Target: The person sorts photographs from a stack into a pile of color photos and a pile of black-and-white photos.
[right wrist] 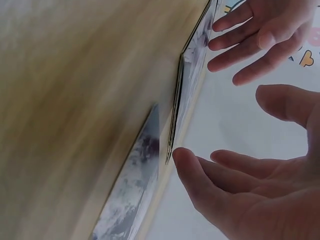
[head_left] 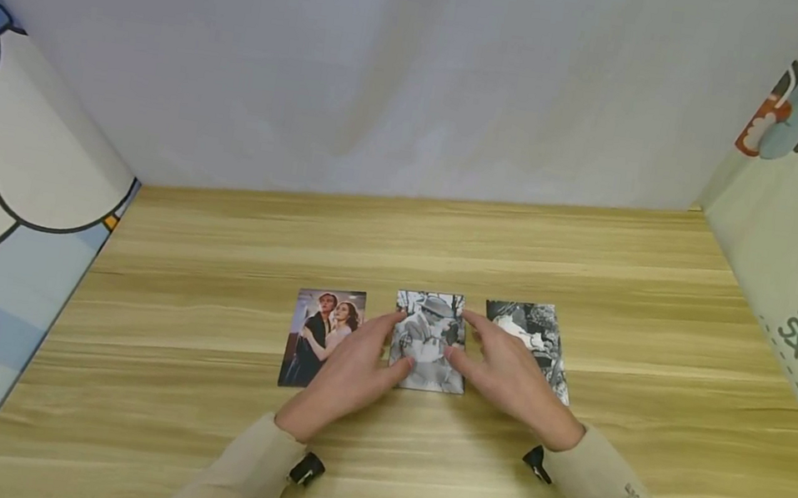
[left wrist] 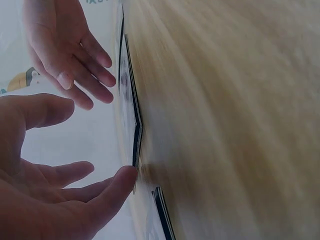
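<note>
Three picture cards lie in a row on the wooden table. In the middle is a black-and-white picture card (head_left: pixel 431 378) showing an embracing pair; its edge looks dark and layered in the left wrist view. My left hand (head_left: pixel 353 365) is at its left side, partly over the coloured picture card (head_left: pixel 301 358) of a couple. At its right side is my right hand (head_left: pixel 511 373), overlapping another black-and-white picture card (head_left: pixel 544 323). Both hands have spread, gently bent fingers, thumbs apart, pinching nothing. Fingertips of the left hand (left wrist: pixel 75 200) come right up to the middle card's edge.
Wood-grain table (head_left: pixel 216 259) surrounds the cards. A pale wall (head_left: pixel 422 75) stands behind it, with cartoon-printed panels at the left (head_left: pixel 27 141) and right (head_left: pixel 785 249). Small black devices (head_left: pixel 306 468) sit at both sleeve cuffs.
</note>
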Motion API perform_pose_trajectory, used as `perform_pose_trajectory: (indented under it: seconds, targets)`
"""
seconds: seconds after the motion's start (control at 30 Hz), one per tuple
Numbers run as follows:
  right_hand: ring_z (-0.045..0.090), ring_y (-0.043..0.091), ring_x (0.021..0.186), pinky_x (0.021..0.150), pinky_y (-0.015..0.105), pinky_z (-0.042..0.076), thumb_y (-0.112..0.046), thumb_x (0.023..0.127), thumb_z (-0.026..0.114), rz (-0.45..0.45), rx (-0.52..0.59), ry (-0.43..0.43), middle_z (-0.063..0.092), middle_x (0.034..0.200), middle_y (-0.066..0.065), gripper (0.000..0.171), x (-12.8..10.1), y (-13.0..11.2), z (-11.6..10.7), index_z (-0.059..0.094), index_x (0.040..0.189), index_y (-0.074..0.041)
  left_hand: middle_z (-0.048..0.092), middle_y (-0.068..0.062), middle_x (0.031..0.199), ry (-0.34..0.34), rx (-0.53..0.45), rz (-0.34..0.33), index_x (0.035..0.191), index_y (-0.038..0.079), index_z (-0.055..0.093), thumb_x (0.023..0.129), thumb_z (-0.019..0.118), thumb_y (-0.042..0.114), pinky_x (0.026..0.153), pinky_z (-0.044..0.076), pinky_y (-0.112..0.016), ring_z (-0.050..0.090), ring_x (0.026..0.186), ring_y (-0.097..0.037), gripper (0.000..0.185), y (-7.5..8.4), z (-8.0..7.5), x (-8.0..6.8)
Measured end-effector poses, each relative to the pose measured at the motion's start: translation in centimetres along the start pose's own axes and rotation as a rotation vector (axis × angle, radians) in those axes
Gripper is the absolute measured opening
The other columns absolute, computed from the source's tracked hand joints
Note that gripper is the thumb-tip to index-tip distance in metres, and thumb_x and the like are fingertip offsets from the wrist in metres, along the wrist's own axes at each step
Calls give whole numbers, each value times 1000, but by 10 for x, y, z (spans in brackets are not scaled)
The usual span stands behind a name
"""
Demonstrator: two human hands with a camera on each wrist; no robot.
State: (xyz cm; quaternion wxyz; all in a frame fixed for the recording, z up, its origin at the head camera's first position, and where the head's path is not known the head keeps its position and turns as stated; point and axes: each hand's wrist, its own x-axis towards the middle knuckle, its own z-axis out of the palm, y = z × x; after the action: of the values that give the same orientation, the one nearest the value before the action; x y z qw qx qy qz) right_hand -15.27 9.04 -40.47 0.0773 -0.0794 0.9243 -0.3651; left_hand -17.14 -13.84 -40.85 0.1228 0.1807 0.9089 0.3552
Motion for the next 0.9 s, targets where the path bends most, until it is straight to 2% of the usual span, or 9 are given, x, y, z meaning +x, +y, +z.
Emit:
perform_pose_trajectory:
  seconds: [0.1,0.23,0.5,0.57,0.67,0.73,0.9]
  targets:
    - [64,43,118,94,57,55,-34,99,64,9,-5,-12,62,135,30,68,1,1,0,45,152,5,59,-20,141,-11,12,-4,153,1,46,97,71,27,103,51,-52,60,124,-34,67,0,0,1]
    - [67,32,96,82,49,57,-35,98,65,14,-18,-27,66,125,27,69,3,2,0,46,151,5,56,-21,146,-20,22,-9,152,0,47,96,71,27,109,46,-53,55,132,-36,67,-1,1,2]
    - [58,22,78,69,40,53,-35,98,65,26,-25,-53,66,115,21,69,6,2,1,47,150,6,59,-22,140,-15,35,-21,152,0,47,96,72,28,100,52,-53,61,122,-35,67,-2,1,1]
    - [61,24,80,70,41,54,-35,98,65,31,-25,-60,67,117,22,69,6,2,1,47,150,5,60,-21,139,-16,35,-24,152,0,47,96,72,28,100,52,-52,61,122,-35,66,-3,1,1]
    - [67,33,99,82,49,57,-36,99,64,38,-28,-65,66,125,26,68,6,1,2,47,151,5,61,-21,139,-21,33,-27,152,0,47,97,72,28,98,53,-52,62,120,-34,66,-3,1,2]
    - [66,39,112,91,54,56,-37,99,63,42,-26,-70,65,129,28,68,5,1,2,47,151,4,60,-21,139,-24,33,-28,152,0,47,97,72,28,99,53,-52,62,120,-35,66,-3,1,2]
    - [64,42,118,96,57,54,-37,100,63,52,-19,-76,65,131,29,67,5,0,2,47,151,3,58,-21,143,-24,41,-22,152,0,47,96,72,27,104,50,-53,60,125,-36,66,-3,2,3]
